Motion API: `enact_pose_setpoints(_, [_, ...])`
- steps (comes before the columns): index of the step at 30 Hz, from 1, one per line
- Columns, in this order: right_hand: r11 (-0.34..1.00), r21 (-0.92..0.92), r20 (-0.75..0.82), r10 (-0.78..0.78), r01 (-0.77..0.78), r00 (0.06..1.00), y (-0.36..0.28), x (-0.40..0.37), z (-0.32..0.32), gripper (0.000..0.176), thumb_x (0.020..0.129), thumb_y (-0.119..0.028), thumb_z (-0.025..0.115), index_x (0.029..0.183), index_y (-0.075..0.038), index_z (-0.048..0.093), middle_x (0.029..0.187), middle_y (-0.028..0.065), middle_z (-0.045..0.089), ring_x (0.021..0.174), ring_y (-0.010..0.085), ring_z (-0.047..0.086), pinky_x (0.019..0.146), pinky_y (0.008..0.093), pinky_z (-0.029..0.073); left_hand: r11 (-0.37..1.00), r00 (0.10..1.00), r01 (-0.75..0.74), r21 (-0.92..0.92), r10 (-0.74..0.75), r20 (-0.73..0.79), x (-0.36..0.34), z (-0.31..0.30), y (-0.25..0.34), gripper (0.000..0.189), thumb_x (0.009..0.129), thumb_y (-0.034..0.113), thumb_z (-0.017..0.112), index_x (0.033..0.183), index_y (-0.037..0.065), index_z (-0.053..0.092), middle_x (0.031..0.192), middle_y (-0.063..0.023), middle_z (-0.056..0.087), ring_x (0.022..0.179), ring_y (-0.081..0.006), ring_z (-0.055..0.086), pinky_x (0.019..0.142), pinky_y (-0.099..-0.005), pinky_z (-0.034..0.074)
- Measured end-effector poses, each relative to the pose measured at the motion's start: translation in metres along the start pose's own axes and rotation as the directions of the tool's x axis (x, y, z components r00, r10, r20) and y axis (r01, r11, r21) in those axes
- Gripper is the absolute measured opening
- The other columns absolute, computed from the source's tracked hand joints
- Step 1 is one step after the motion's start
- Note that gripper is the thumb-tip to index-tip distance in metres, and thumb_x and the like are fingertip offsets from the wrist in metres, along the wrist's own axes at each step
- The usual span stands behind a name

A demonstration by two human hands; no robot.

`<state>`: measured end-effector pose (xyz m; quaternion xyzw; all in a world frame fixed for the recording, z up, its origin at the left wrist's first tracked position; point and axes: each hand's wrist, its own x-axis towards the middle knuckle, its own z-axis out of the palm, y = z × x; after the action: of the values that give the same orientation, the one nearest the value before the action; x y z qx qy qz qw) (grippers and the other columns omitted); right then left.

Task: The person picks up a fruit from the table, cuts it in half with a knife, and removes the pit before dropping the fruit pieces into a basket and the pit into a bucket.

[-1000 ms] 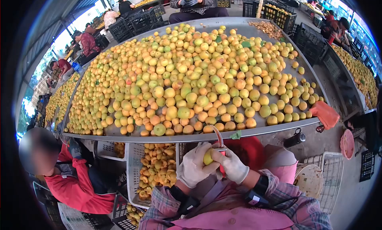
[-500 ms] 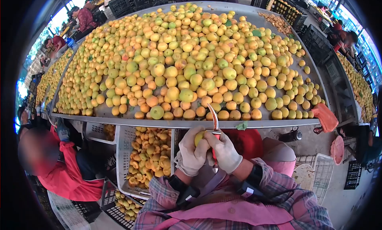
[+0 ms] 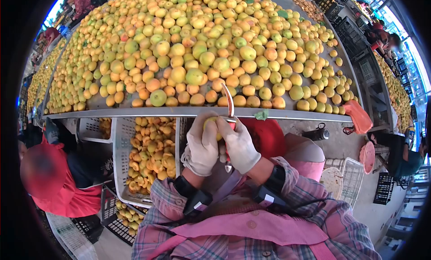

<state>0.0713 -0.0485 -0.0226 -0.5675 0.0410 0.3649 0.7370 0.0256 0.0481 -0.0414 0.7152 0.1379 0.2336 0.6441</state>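
Observation:
White gloves cover both hands, which meet just below the front edge of the metal table (image 3: 193, 112). My left hand (image 3: 203, 145) is closed round a yellow-green fruit (image 3: 210, 125), largely hidden by the fingers. My right hand (image 3: 240, 145) grips a red-handled knife (image 3: 229, 100), its curved blade pointing up over the table edge and touching or close to the fruit. A heap of yellow and orange fruits (image 3: 179, 44) covers much of the tabletop. A green leaf (image 3: 261, 115) lies on the edge right of the knife.
Below the table, a white crate (image 3: 121, 156) holds halved fruits, with a red basin (image 3: 271, 136) right of my hands. An orange bag (image 3: 358, 117) hangs at the table's right corner. A person in red (image 3: 67, 183) sits at the left. A black bottle (image 3: 317, 133) stands on the floor.
The head view has tilted down and shifted, so the table and heap sit higher in it. Both hands still hold the fruit and knife together.

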Motion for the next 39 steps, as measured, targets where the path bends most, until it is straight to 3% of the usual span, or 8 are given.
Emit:
enact_pose_setpoints(3, [1.000,-0.009,-0.016,0.008,-0.009,1.000,0.001,0.003,0.000,0.034,0.095,-0.032,0.059,0.114,-0.005,0.051,0.064,0.0013,0.053,0.038,0.0088,0.045,0.033,0.0243,0.036,0.987,0.997,-0.073,0.144,0.073,0.007,0.001,-0.001,-0.002,0.031,0.100,0.026,0.043,0.106,-0.001,0.058,0.084,-0.0092,0.063,0.070,-0.0133,0.057,0.062,-0.0298,0.048])
enact_pose_setpoints(4, [1.000,-0.009,-0.032,0.006,-0.006,0.999,0.002,0.004,0.000,0.034,0.095,-0.031,0.059,0.114,-0.005,0.050,0.064,0.0014,0.054,0.038,0.0088,0.045,0.033,0.0242,0.035,0.999,0.999,0.022,0.046,-0.020,-0.035,0.000,0.003,0.002,0.032,0.100,0.026,0.043,0.104,-0.001,0.058,0.082,-0.0085,0.062,0.069,-0.0137,0.057,0.062,-0.0298,0.048])
enact_pose_setpoints(9, [0.999,-0.001,-0.033,-0.036,0.036,0.999,0.007,0.006,-0.001,0.034,0.095,-0.030,0.059,0.115,-0.005,0.051,0.064,0.0006,0.053,0.039,0.0079,0.045,0.033,0.0232,0.035,0.990,0.997,0.063,0.125,-0.066,0.025,0.002,-0.002,0.000,0.030,0.100,0.025,0.042,0.102,-0.001,0.058,0.082,-0.0097,0.061,0.072,-0.0165,0.058,0.067,-0.0318,0.048])
enact_pose_setpoints(11, [1.000,-0.007,-0.009,-0.027,0.027,1.000,0.006,0.006,-0.002,0.033,0.095,-0.030,0.058,0.115,-0.005,0.051,0.064,0.0001,0.053,0.039,0.0077,0.045,0.033,0.0235,0.036,0.925,0.977,-0.211,0.317,0.212,0.031,0.004,0.000,-0.011,0.031,0.101,0.025,0.041,0.103,0.000,0.058,0.085,-0.0121,0.061,0.078,-0.0200,0.059,0.072,-0.0336,0.048])
enact_pose_setpoints(12, [1.000,-0.009,-0.012,-0.020,0.020,1.000,0.005,0.005,-0.001,0.033,0.095,-0.030,0.058,0.115,-0.005,0.051,0.064,0.0001,0.053,0.039,0.0077,0.045,0.033,0.0235,0.036,0.949,0.991,-0.132,0.286,0.130,0.027,0.002,0.001,-0.008,0.031,0.101,0.024,0.040,0.103,-0.001,0.058,0.088,-0.0139,0.062,0.081,-0.0226,0.060,0.075,-0.0351,0.048])
enact_pose_setpoints(16, [0.999,-0.044,-0.029,-0.016,0.015,0.999,0.007,0.007,-0.001,0.034,0.095,-0.029,0.058,0.118,-0.005,0.049,0.065,-0.0007,0.053,0.040,0.0070,0.046,0.033,0.0226,0.036,0.981,0.999,-0.047,0.190,0.047,0.002,0.001,0.001,-0.012,0.031,0.101,0.024,0.040,0.104,-0.001,0.058,0.088,-0.0132,0.062,0.081,-0.0213,0.060,0.075,-0.0333,0.048])
enact_pose_setpoints(30, [0.994,-0.059,-0.025,-0.089,0.088,0.996,0.013,0.003,0.004,0.028,0.094,-0.026,0.059,0.113,-0.007,0.053,0.065,-0.0021,0.053,0.041,0.0054,0.046,0.033,0.0207,0.036,0.999,0.999,0.045,0.006,-0.044,-0.029,-0.003,0.000,-0.016,0.032,0.102,0.025,0.042,0.103,-0.001,0.059,0.085,-0.0082,0.061,0.078,-0.0138,0.055,0.072,-0.0290,0.047])
enact_pose_setpoints(39, [0.979,-0.063,-0.021,-0.194,0.192,0.981,0.020,-0.004,0.004,0.026,0.094,-0.024,0.058,0.112,-0.005,0.055,0.078,0.0006,0.059,0.047,0.0041,0.049,0.036,0.0198,0.039,0.997,1.000,-0.002,0.075,0.003,-0.015,-0.008,-0.002,-0.014,0.032,0.102,0.026,0.044,0.103,-0.001,0.059,0.086,-0.0077,0.062,0.079,-0.0129,0.056,0.073,-0.0286,0.047])
